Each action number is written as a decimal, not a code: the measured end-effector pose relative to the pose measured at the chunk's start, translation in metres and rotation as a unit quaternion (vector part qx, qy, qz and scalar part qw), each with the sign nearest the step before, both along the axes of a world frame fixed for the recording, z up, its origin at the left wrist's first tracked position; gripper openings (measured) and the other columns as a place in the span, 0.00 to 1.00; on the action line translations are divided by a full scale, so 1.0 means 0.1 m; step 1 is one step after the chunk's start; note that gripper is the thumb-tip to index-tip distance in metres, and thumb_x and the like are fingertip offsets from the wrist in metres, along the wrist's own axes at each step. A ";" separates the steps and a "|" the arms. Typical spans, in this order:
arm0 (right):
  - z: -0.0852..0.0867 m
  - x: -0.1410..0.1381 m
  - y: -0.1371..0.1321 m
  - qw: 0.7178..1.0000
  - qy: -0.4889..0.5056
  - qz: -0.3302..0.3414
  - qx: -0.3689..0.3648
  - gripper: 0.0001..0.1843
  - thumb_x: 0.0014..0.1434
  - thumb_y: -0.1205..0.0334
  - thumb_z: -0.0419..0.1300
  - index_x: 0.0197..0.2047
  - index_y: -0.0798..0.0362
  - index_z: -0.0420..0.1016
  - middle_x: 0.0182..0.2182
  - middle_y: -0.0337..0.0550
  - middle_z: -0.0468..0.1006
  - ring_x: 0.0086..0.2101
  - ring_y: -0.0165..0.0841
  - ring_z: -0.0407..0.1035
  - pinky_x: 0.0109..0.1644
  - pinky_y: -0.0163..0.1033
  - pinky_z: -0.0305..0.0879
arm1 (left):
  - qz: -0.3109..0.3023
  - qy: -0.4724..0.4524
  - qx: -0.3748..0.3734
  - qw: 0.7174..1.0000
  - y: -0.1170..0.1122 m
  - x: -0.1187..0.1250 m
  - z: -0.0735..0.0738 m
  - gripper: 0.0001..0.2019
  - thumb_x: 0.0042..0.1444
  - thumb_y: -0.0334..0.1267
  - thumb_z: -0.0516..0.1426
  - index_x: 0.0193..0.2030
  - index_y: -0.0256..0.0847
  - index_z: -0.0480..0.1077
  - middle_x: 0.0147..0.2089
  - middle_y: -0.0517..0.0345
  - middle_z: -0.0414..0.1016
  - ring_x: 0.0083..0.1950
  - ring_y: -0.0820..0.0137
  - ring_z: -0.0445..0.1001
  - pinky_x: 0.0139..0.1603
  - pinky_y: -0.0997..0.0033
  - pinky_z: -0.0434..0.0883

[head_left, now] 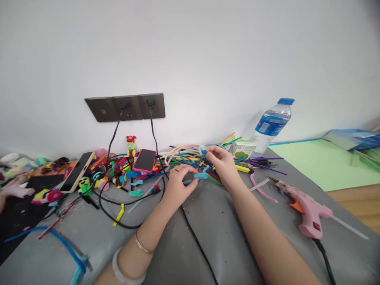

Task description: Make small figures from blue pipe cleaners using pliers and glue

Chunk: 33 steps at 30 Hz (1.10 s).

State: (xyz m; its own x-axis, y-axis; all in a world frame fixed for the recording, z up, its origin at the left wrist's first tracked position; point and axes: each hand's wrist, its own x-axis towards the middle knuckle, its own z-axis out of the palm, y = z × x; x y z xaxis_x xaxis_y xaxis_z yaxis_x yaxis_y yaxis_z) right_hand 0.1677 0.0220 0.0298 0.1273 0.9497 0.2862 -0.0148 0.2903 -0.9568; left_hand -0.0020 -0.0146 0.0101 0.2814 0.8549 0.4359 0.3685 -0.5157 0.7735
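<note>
My left hand [180, 183] is pinched on a folded light-blue pipe cleaner [202, 175] that sticks out past the thumb and index finger. Slightly higher and to the right, my right hand [223, 162] has thumb and index finger closed on a curled light-blue pipe cleaner end [201, 149]. Whether the two blue bits are one piece, I cannot tell. Behind both hands lies a heap of loose pipe cleaners [181, 152] in many colours. More short light-blue pieces [135, 193] rest on the grey table left of my left hand.
A pink hot glue gun [311, 215] lies at the right, its cord running forward. A water bottle [271, 124] leans by the wall beside a small green-and-white box [242, 149]. Phones [145, 160], black cables [102, 206] and fuzzy figures [85, 186] crowd the left.
</note>
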 end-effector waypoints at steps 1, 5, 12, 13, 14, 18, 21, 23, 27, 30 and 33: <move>0.01 0.00 0.00 1.000 0.026 0.008 -0.014 0.11 0.50 0.54 0.65 0.31 0.52 0.72 0.25 0.36 0.72 0.25 0.27 0.62 0.27 0.33 0.56 | -0.003 -0.055 -0.026 0.998 0.04 -0.02 -0.01 0.07 0.52 0.30 0.59 0.38 0.41 0.72 0.42 0.55 0.77 0.47 0.64 0.73 0.51 0.62 0.66; 0.03 -0.04 -0.02 0.988 0.112 0.071 -0.078 0.15 0.46 0.54 0.68 0.29 0.51 0.68 0.20 0.33 0.69 0.21 0.25 0.61 0.25 0.32 0.55 | 0.052 -0.266 -0.127 0.954 0.19 -0.10 -0.04 0.09 0.52 0.37 0.61 0.40 0.40 0.72 0.40 0.55 0.76 0.41 0.67 0.74 0.42 0.69 0.69; 0.05 -0.14 -0.09 0.971 0.131 0.156 -0.123 0.20 0.44 0.50 0.71 0.30 0.50 0.66 0.24 0.35 0.75 0.24 0.28 0.66 0.28 0.34 0.60 | 0.072 -0.338 -0.158 0.925 0.25 -0.16 -0.03 0.08 0.51 0.37 0.62 0.39 0.41 0.72 0.32 0.61 0.71 0.31 0.74 0.69 0.31 0.76 0.65; 0.04 -0.15 -0.09 0.972 0.126 0.161 -0.117 0.20 0.45 0.49 0.71 0.30 0.50 0.66 0.23 0.35 0.74 0.23 0.28 0.65 0.28 0.34 0.59 | 0.059 -0.321 -0.144 0.934 0.24 -0.15 -0.03 0.08 0.51 0.36 0.62 0.39 0.41 0.72 0.34 0.60 0.72 0.33 0.74 0.70 0.33 0.75 0.66; 0.03 -0.15 -0.09 0.974 0.119 0.162 -0.109 0.20 0.46 0.48 0.71 0.30 0.50 0.67 0.23 0.34 0.72 0.23 0.27 0.62 0.27 0.34 0.58 | 0.041 -0.304 -0.131 0.943 0.23 -0.13 -0.04 0.09 0.50 0.36 0.63 0.39 0.41 0.72 0.36 0.59 0.73 0.35 0.73 0.70 0.35 0.75 0.67; -0.02 -0.17 -0.08 0.981 0.079 0.157 -0.078 0.18 0.48 0.47 0.70 0.30 0.51 0.70 0.24 0.34 0.70 0.24 0.26 0.60 0.29 0.34 0.57 | -0.013 -0.257 -0.121 0.959 0.19 -0.08 -0.04 0.09 0.51 0.37 0.63 0.39 0.41 0.72 0.35 0.59 0.72 0.31 0.74 0.68 0.31 0.75 0.66; -0.03 -0.20 -0.08 0.980 0.061 0.176 -0.066 0.18 0.49 0.47 0.70 0.31 0.51 0.72 0.28 0.37 0.74 0.30 0.30 0.66 0.36 0.36 0.62 | -0.022 -0.248 -0.130 0.960 0.18 -0.08 -0.04 0.10 0.51 0.38 0.63 0.40 0.40 0.72 0.34 0.58 0.72 0.30 0.74 0.67 0.30 0.75 0.66; -0.02 -0.21 -0.10 0.980 0.047 0.186 -0.059 0.17 0.49 0.47 0.70 0.31 0.51 0.73 0.31 0.39 0.76 0.33 0.32 0.68 0.40 0.38 0.64 | -0.024 -0.247 -0.130 0.960 0.18 -0.08 -0.04 0.11 0.51 0.39 0.63 0.41 0.40 0.72 0.35 0.57 0.73 0.31 0.73 0.68 0.30 0.75 0.66; -0.01 -0.23 -0.10 0.983 0.017 0.180 -0.040 0.17 0.49 0.47 0.69 0.30 0.51 0.73 0.31 0.41 0.76 0.35 0.33 0.69 0.41 0.39 0.65 | -0.022 -0.252 -0.125 0.959 0.18 -0.08 -0.06 0.12 0.52 0.40 0.63 0.42 0.40 0.72 0.34 0.57 0.73 0.33 0.72 0.70 0.32 0.75 0.67; -0.02 -0.22 -0.09 0.985 0.003 0.171 -0.030 0.17 0.50 0.47 0.69 0.30 0.51 0.73 0.31 0.41 0.77 0.35 0.33 0.70 0.41 0.39 0.65 | -0.017 -0.251 -0.124 0.960 0.18 -0.08 -0.06 0.11 0.53 0.41 0.63 0.41 0.40 0.72 0.34 0.57 0.74 0.35 0.70 0.72 0.33 0.74 0.68; -0.03 -0.21 -0.08 0.985 -0.014 0.173 -0.020 0.17 0.50 0.47 0.69 0.30 0.51 0.74 0.32 0.42 0.77 0.35 0.34 0.71 0.41 0.39 0.66 | -0.008 -0.255 -0.117 0.960 0.17 -0.08 -0.05 0.13 0.53 0.45 0.62 0.41 0.40 0.73 0.38 0.54 0.76 0.38 0.68 0.74 0.37 0.72 0.71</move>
